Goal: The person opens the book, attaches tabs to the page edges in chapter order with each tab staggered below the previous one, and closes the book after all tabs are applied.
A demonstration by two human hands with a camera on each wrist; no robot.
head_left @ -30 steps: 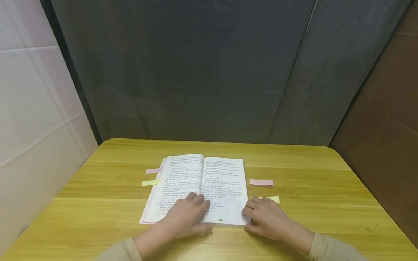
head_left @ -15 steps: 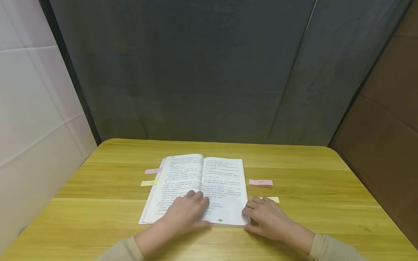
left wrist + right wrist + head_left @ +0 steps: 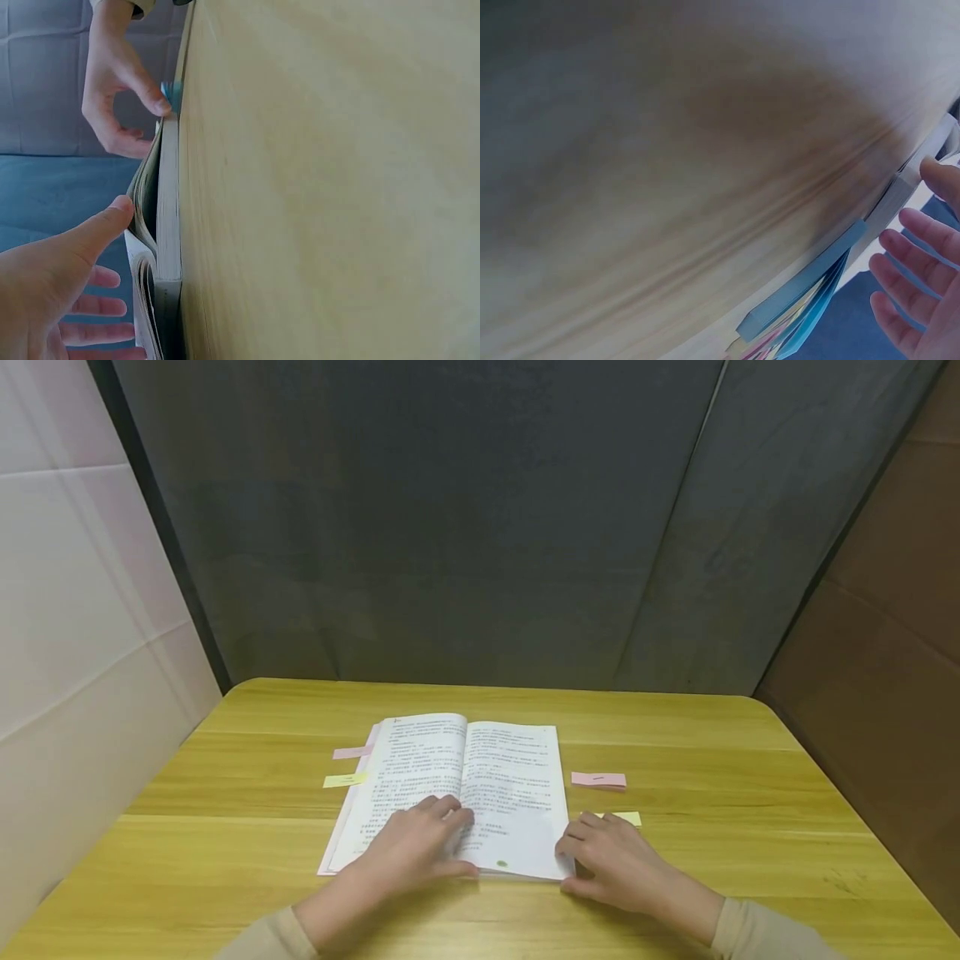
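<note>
An open book (image 3: 513, 768) with printed pages lies flat on the table. My left hand (image 3: 420, 839) rests over the lower part of the pages near the spine, fingers spread; in the left wrist view its thumb touches the front page edges, where pages bulge upward. At the lower right corner is my right hand (image 3: 611, 860), fingertips on the page margin and thumb by the front edge. Pink and yellow paper tabs stick out on the left: a pink tab (image 3: 352, 752) and a yellow tab (image 3: 344, 781). On the right are another pink tab (image 3: 597, 781) and a yellow tab (image 3: 624, 818), partly hidden by my right hand.
The wooden table (image 3: 750, 827) has rounded far corners. A dark grey curtain (image 3: 450, 527) hangs behind it, with a white panel (image 3: 90, 610) on the left and a brown one (image 3: 877, 610) on the right. Blue strips (image 3: 799, 289) show beside the book in the right wrist view.
My left hand has slid slightly to the left across the lower pages. My right hand stays at the book's lower right corner, and the tabs stay put.
</note>
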